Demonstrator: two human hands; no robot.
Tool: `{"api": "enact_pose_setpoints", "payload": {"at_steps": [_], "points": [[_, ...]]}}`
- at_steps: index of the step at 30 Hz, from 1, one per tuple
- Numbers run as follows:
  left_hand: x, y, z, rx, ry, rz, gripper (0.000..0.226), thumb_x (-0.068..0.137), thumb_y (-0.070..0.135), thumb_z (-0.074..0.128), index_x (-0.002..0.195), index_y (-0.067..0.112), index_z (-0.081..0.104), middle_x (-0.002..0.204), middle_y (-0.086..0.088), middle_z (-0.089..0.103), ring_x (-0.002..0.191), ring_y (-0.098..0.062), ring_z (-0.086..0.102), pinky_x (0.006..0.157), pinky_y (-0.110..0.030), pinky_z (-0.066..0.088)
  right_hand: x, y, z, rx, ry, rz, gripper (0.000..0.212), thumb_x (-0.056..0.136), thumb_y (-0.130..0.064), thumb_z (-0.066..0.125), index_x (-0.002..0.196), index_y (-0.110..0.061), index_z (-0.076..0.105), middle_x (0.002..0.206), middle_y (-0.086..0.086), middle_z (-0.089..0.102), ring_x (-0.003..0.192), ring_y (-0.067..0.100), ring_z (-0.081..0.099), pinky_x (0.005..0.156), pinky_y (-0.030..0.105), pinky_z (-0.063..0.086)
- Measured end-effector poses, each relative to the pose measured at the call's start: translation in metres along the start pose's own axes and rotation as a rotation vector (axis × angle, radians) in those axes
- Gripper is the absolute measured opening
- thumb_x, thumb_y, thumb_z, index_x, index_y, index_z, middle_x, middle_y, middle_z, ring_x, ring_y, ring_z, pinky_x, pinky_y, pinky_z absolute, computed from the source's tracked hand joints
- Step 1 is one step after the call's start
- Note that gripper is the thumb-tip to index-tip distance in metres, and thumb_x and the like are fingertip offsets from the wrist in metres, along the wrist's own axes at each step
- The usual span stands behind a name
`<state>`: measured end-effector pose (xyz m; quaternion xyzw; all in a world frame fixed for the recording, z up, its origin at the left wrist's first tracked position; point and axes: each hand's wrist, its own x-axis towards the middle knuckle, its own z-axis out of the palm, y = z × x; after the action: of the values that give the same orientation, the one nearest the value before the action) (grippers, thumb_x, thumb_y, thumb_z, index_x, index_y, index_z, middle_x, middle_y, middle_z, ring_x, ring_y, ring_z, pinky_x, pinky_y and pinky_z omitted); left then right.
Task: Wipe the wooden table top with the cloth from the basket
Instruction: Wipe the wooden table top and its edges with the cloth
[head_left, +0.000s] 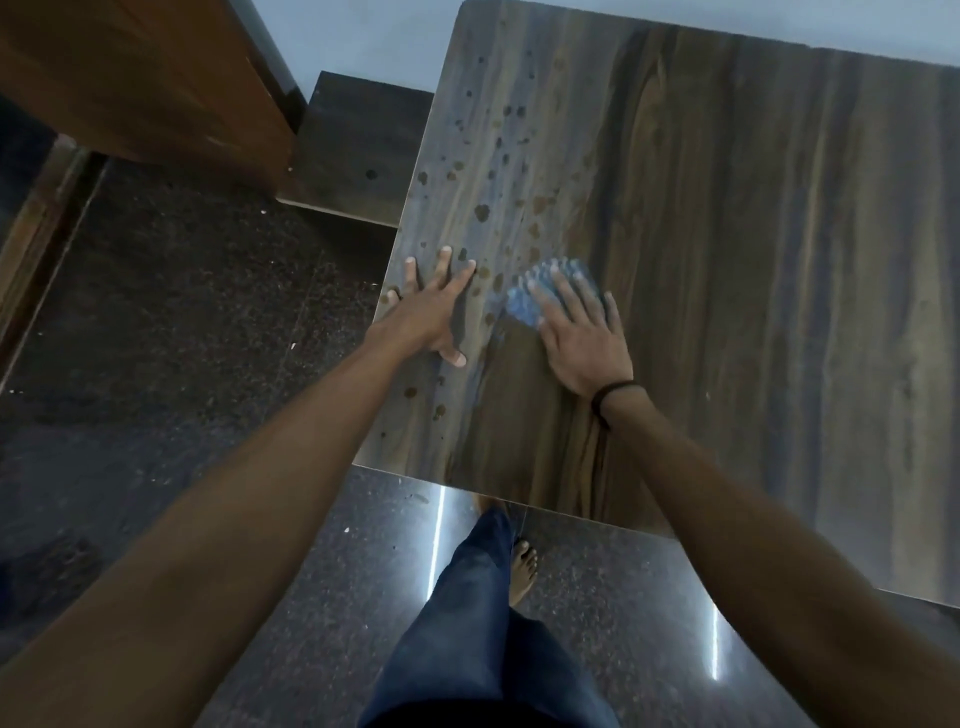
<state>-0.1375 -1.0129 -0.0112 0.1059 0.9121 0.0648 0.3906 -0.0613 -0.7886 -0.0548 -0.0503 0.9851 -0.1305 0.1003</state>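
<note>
The wooden table top (727, 234) fills the upper right of the head view, with dark wet spots scattered along its left side. A light blue cloth (524, 304) lies on the table near the left edge, mostly covered by my right hand (582, 332), which presses flat on it with fingers spread. My left hand (434, 306) rests flat on the table's left edge, fingers apart, holding nothing. No basket is in view.
Dark speckled stone floor (182, 338) lies left of and below the table. A brown wooden door (156, 78) stands at the upper left, with a dark low step (358, 145) beside the table. My leg in jeans (467, 623) and bare foot are by the front edge.
</note>
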Motion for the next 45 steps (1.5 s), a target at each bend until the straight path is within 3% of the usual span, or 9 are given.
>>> {"api": "enact_pose_setpoints", "payload": {"at_steps": [3, 10, 17, 21, 24, 32, 38, 41, 45], "points": [[-0.001, -0.002, 0.004, -0.03, 0.006, 0.018, 0.142, 0.064, 0.031, 0.093, 0.157, 0.038, -0.014, 0.158, 0.006, -0.038, 0.144, -0.043, -0.032, 0.114, -0.071, 0.006, 0.0, -0.01, 0.005, 0.044, 0.061, 0.11, 0.052, 0.108, -0.038, 0.025, 0.16, -0.036, 0.018, 0.169, -0.006, 0.011, 0.156, 0.021, 0.003, 0.124, 0.053, 0.007], [0.0, -0.003, 0.001, -0.036, 0.032, 0.034, 0.142, 0.063, 0.03, 0.094, 0.158, 0.037, -0.011, 0.159, 0.007, -0.036, 0.144, -0.043, -0.03, 0.114, -0.072, 0.008, -0.054, 0.004, 0.018, -0.079, -0.017, -0.199, 0.053, 0.106, -0.039, 0.031, 0.158, -0.035, 0.022, 0.167, -0.005, 0.021, 0.155, 0.019, 0.013, 0.123, 0.054, 0.016], [0.001, -0.004, 0.004, -0.015, 0.022, 0.02, 0.143, 0.062, 0.031, 0.094, 0.157, 0.038, -0.014, 0.159, 0.006, -0.036, 0.145, -0.044, -0.029, 0.113, -0.073, 0.008, 0.041, 0.012, -0.009, 0.053, 0.069, 0.152, 0.053, 0.108, -0.042, 0.022, 0.16, -0.034, 0.017, 0.169, -0.005, 0.008, 0.156, 0.022, 0.002, 0.124, 0.055, 0.008], [0.002, -0.004, 0.003, 0.0, 0.022, 0.03, 0.143, 0.064, 0.033, 0.093, 0.156, 0.036, -0.017, 0.159, 0.005, -0.038, 0.144, -0.045, -0.03, 0.113, -0.073, 0.008, -0.063, -0.016, 0.022, -0.068, -0.019, -0.15, 0.054, 0.107, -0.041, 0.024, 0.16, -0.032, 0.017, 0.168, -0.003, 0.016, 0.156, 0.022, 0.006, 0.123, 0.055, 0.016], [0.003, -0.001, 0.0, 0.024, 0.018, 0.025, 0.143, 0.065, 0.034, 0.092, 0.157, 0.035, -0.017, 0.158, 0.003, -0.039, 0.144, -0.046, -0.029, 0.112, -0.073, 0.009, -0.056, -0.003, 0.018, -0.082, -0.029, -0.238, 0.054, 0.107, -0.039, 0.026, 0.159, -0.034, 0.019, 0.167, -0.005, 0.022, 0.155, 0.02, 0.015, 0.123, 0.053, 0.018], [0.004, -0.001, 0.001, 0.028, -0.04, 0.017, 0.143, 0.067, 0.033, 0.091, 0.156, 0.033, -0.021, 0.156, 0.001, -0.043, 0.142, -0.047, -0.032, 0.113, -0.073, 0.008, 0.098, 0.014, -0.02, 0.061, 0.009, 0.119, 0.054, 0.107, -0.039, 0.025, 0.16, -0.037, 0.015, 0.169, -0.008, 0.008, 0.156, 0.02, 0.003, 0.124, 0.054, 0.006], [0.025, 0.01, -0.035, 0.065, 0.103, 0.017, 0.14, 0.069, 0.05, 0.086, 0.156, 0.03, -0.022, 0.158, 0.002, -0.04, 0.145, -0.044, -0.028, 0.116, -0.07, 0.008, 0.002, -0.003, 0.005, -0.024, 0.011, -0.036, 0.054, 0.106, -0.04, 0.026, 0.16, -0.036, 0.018, 0.168, -0.008, 0.013, 0.156, 0.017, 0.005, 0.124, 0.05, 0.011], [0.055, 0.021, -0.074, 0.028, 0.128, 0.035, 0.142, 0.067, 0.049, 0.088, 0.155, 0.033, -0.022, 0.159, 0.003, -0.037, 0.146, -0.044, -0.026, 0.115, -0.07, 0.007, 0.06, 0.017, -0.013, -0.048, 0.042, -0.042, 0.053, 0.105, -0.04, 0.029, 0.158, -0.036, 0.024, 0.166, -0.006, 0.022, 0.154, 0.02, 0.016, 0.122, 0.053, 0.019], [0.081, 0.026, -0.09, -0.037, 0.065, 0.021, 0.138, 0.069, 0.04, 0.089, 0.157, 0.035, -0.016, 0.161, 0.007, -0.033, 0.146, -0.047, -0.024, 0.116, -0.07, 0.01, 0.157, 0.041, -0.045, 0.072, 0.018, 0.139, 0.053, 0.108, -0.042, 0.022, 0.16, -0.036, 0.015, 0.169, -0.007, 0.006, 0.156, 0.02, 0.001, 0.124, 0.055, 0.006]]}}
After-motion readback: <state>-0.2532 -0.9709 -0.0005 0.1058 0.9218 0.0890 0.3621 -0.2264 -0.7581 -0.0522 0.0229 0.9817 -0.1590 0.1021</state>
